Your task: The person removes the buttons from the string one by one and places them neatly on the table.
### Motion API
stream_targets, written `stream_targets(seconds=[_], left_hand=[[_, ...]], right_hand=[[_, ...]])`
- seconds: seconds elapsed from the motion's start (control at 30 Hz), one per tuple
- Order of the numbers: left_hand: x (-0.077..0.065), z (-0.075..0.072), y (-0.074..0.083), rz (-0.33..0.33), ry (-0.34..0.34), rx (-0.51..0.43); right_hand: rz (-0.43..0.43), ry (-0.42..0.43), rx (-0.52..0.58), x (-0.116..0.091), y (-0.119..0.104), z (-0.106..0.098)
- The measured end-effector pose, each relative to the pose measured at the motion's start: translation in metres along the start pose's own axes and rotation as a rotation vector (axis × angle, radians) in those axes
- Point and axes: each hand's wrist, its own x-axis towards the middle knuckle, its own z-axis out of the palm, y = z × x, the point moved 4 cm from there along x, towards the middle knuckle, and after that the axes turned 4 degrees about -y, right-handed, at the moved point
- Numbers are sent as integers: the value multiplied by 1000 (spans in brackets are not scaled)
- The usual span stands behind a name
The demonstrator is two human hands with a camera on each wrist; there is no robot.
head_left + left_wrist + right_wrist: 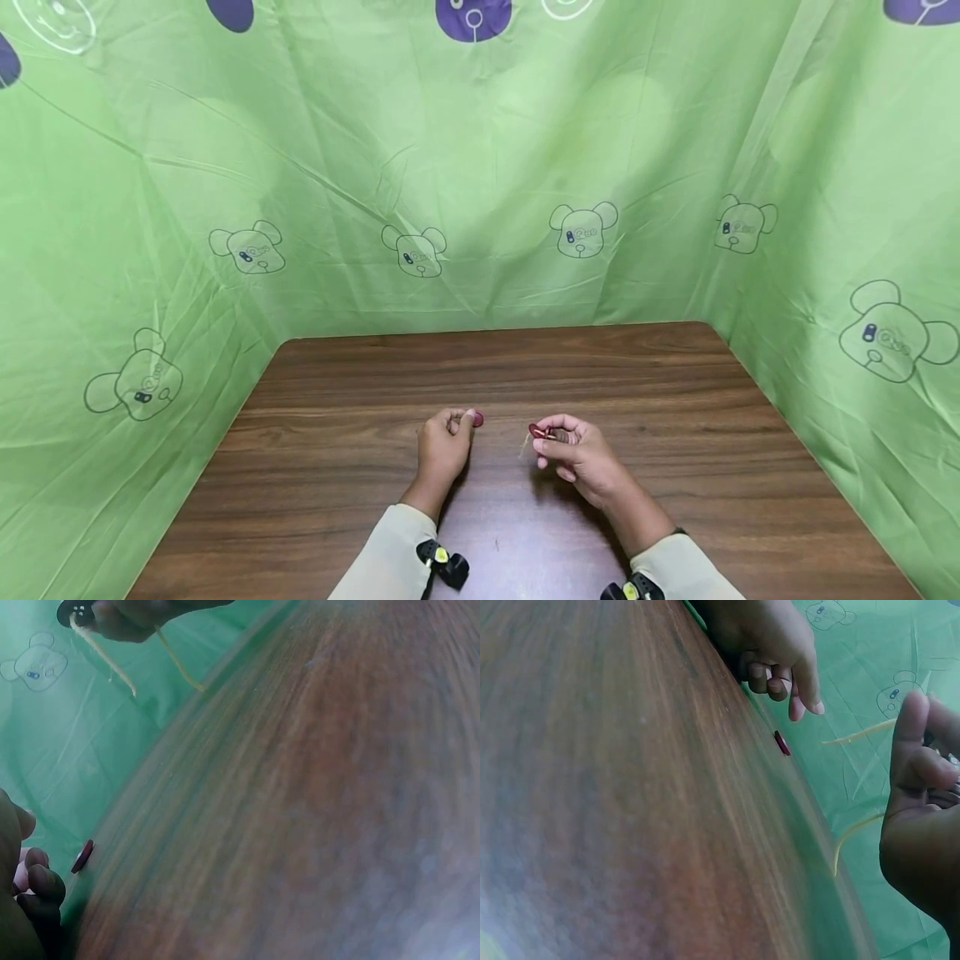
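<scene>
A round red button point(478, 420) lies on the wooden table point(360, 375). My left hand point(443, 446) is just beside it, thumb and forefinger reaching down and the other fingers bent. The right wrist view shows a small gap between these fingertips and the button point(782, 742). My right hand point(585, 460) is raised above the table and pinches another red button point(537, 431). That button has several holes, seen in the left wrist view. A thin yellow string point(105, 656) passes through it, and two loose ends hang down. The fingers partly hide what else is on the string.
Green cloth point(487, 283) printed with bear outlines stands behind the table and on both sides. The table's far edge runs close to the back cloth. Black wrist cameras point(444, 565) are strapped over the pale sleeves point(390, 558).
</scene>
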Motion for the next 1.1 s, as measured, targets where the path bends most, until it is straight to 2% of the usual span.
stream_targets(seconds=[0.33, 0.43, 0.53, 0.67, 0.8, 0.97, 1.1], left_hand=[[-1, -1, 3, 54, 26, -29], [-2, -2, 7, 92, 24, -71], [-4, -1, 13, 149, -14, -146], [-7, 1, 23, 221, -139, -287], [-13, 4, 33, 255, -319, -391], [-22, 8, 44, 276, -513, -430], [-27, 10, 52, 292, -588, -426]], right_hand=[[-7, -10, 4, 0, -2, 3], [-7, -5, -3, 0, -2, 3], [-10, 2, -10, 0, -2, 3], [-21, 15, -28, -1, -3, 3], [-35, 30, -49, -1, -3, 2], [-16, 61, -77, -1, -2, 1], [-1, 80, -112, 0, -1, 1]])
